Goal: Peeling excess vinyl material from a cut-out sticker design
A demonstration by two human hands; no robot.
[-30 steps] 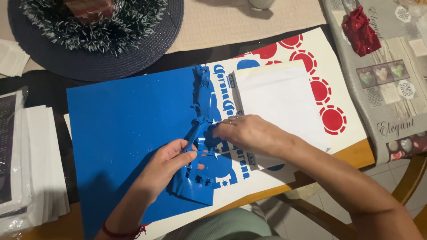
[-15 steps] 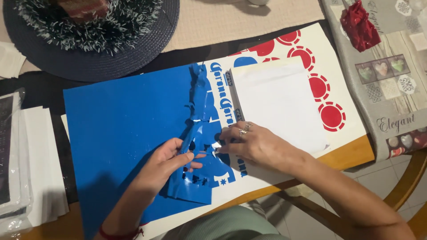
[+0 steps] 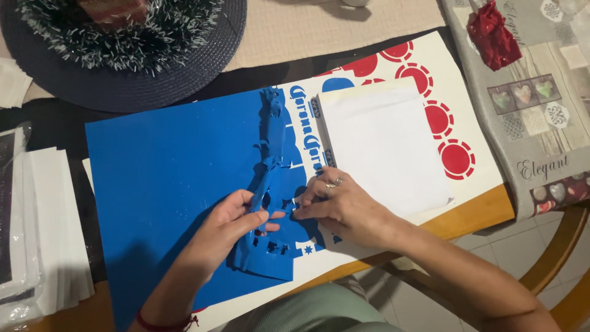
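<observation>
A large blue vinyl sheet (image 3: 166, 178) lies on a white backing sheet (image 3: 473, 132) printed with blue letter shapes and red circles. A strip of the blue vinyl (image 3: 270, 184) is peeled up and curls along the sheet's right edge. My left hand (image 3: 230, 224) pinches the lifted strip near its lower end. My right hand (image 3: 341, 206), wearing a ring, presses its fingertips on the backing right beside the strip. A white square sheet (image 3: 384, 144) rests on the backing just above my right hand.
A dark round woven mat (image 3: 123, 86) with a tinsel wreath (image 3: 132, 31) sits at the back left. Stacks of white sheets (image 3: 49, 227) lie at the left. A grey patterned cloth (image 3: 541, 110) with a red wrapper (image 3: 491, 31) lies right. The wooden table edge (image 3: 479, 215) runs below.
My left hand has pulled the blue strip a little further up and left. My right hand has slid down along the backing beside it.
</observation>
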